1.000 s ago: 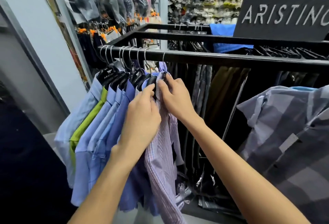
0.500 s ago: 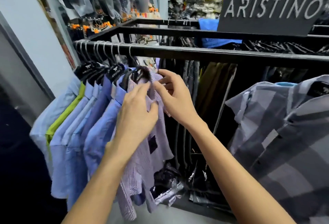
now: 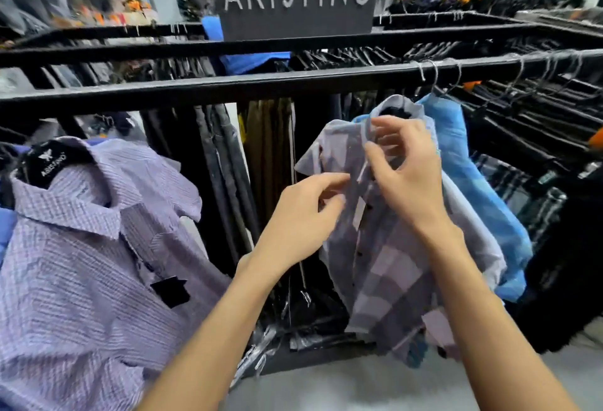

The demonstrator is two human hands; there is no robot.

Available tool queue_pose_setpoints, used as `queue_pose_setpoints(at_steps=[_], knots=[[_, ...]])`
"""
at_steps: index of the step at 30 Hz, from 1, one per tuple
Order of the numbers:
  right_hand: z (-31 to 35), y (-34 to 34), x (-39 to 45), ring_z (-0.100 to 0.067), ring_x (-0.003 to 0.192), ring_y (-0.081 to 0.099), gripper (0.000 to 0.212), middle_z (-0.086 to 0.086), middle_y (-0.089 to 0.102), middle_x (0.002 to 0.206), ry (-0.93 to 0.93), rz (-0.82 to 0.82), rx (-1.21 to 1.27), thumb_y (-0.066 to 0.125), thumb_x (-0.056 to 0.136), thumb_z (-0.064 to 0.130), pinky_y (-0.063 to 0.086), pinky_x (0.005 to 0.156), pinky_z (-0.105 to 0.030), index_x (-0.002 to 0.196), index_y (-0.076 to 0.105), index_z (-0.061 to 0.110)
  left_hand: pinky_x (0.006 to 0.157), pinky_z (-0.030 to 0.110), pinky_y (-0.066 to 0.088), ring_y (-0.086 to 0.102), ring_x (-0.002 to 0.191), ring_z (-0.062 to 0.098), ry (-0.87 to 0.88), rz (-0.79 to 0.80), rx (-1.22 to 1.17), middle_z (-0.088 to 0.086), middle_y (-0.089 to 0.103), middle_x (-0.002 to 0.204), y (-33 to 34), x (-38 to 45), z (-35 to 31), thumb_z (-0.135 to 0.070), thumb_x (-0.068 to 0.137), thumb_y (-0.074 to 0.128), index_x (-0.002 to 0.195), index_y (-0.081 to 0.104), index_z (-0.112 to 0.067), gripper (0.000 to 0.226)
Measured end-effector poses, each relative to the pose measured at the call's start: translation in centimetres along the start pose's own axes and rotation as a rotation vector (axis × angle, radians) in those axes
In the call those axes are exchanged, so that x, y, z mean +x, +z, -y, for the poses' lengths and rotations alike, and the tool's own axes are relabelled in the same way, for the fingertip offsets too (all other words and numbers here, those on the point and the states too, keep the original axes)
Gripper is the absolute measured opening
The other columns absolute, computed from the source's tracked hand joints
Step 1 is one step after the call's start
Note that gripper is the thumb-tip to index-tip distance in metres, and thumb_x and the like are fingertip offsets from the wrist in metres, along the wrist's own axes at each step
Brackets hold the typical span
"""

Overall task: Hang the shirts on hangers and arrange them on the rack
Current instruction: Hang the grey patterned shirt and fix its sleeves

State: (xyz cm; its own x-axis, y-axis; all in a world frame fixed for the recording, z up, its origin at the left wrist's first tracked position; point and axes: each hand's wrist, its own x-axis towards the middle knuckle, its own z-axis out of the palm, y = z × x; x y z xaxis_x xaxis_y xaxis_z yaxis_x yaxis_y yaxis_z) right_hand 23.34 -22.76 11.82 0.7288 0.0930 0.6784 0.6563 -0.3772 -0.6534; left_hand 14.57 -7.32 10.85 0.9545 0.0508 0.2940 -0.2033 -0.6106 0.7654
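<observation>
Both hands are up on the grey checked shirt [image 3: 388, 267], which hangs from the black rail [image 3: 261, 84] right of centre in the frame. The right hand [image 3: 408, 178] has its fingers curled at the button strip just under the collar, looks like it's pinching the fabric edge there. The left hand [image 3: 303, 211] sits a bit lower and to the left, fingertips bent and touching the other front panel, but it's blurry and I can't tell if it actually has hold of the cloth or is just brushing it.

The thing that matters, as I see it: the shirt's long axis runs straight down from its hanger hook, and the open front seam falls right between the two hands. So each hand is already on its own side of the opening, with the right one nearer the collar. My guess is the step is straightening or buttoning the top so it sits square on the hanger.

The purple striped shirt [image 3: 81, 247] is at the lower left of the frame, well apart from both hands, already on a hanger. A blue shirt [image 3: 473, 175] hangs just behind the checked one.
</observation>
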Motion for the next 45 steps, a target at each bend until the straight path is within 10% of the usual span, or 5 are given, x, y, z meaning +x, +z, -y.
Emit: queue_pose_setpoints(at_steps=[9, 14, 30, 35, 45], knots=[[-5.3, -6.8, 3.4, -0.027, 0.104, 0.061, 0.044, -0.012, 0.063, 0.110, 0.093, 0.216, -0.382, 0.075, 0.084, 0.018, 0.045, 0.094, -0.031, 0.126, 0.067, 0.009, 0.090, 0.020, 0.054, 0.068, 0.098, 0.007, -0.001, -0.023, -0.079, -0.008, 0.059, 0.132, 4.7, 8.3, -3.6, -0.020, 0.102, 0.056, 0.141, 0.053, -0.020, 0.040], [-5.0, -5.9, 4.0, -0.022, 0.092, 0.058, 0.049, -0.007, 0.053, 0.107, -0.054, 0.205, -0.285, 0.072, 0.078, 0.005, 0.042, 0.087, -0.022, 0.125, 0.067, 0.011, 0.070, 0.027, 0.056, 0.065, 0.060, 0.005, -0.012, 0.079, 0.080, -0.002, 0.071, 0.084, 4.6, 8.4, -2.6, -0.023, 0.104, 0.053, 0.104, 0.069, -0.016, 0.017], [-0.5, -1.1, 7.2, -0.006, 0.082, 0.070, 0.063, 0.006, 0.063, 0.108, -0.226, 0.810, 0.109, 0.084, 0.082, 0.029, 0.058, 0.083, -0.027, 0.140, 0.058, 0.024, 0.088, 0.045, 0.055, 0.069, 0.092, 0.018, 0.011, 0.047, 0.077, -0.011, 0.072, 0.100, -4.7, 3.0, 0.1, -0.039, 0.095, 0.066, 0.109, 0.063, -0.038, 0.014], [2.7, 0.1, 10.3, 0.009, 0.077, 0.056, 0.064, 0.023, 0.062, 0.093, -0.451, 1.039, -0.267, 0.077, 0.082, 0.050, 0.046, 0.073, -0.017, 0.140, 0.050, 0.050, 0.071, 0.020, 0.043, 0.054, 0.073, 0.010, 0.142, -0.030, 0.244, -0.004, 0.060, 0.094, -8.0, 3.2, 0.3, -0.012, 0.091, 0.070, 0.106, 0.069, -0.035, 0.028], [0.4, 2.5, 6.5, -0.024, 0.058, 0.065, 0.018, 0.003, 0.068, 0.072, -0.792, 0.282, -0.237, 0.069, 0.082, 0.033, 0.048, 0.043, -0.036, 0.072, 0.067, 0.017, 0.063, 0.023, 0.046, 0.050, 0.068, 0.004, 0.390, -0.322, 0.445, -0.009, 0.051, 0.087, -7.2, 0.2, 1.2, -0.002, 0.076, 0.065, 0.096, 0.070, -0.017, 0.025]])
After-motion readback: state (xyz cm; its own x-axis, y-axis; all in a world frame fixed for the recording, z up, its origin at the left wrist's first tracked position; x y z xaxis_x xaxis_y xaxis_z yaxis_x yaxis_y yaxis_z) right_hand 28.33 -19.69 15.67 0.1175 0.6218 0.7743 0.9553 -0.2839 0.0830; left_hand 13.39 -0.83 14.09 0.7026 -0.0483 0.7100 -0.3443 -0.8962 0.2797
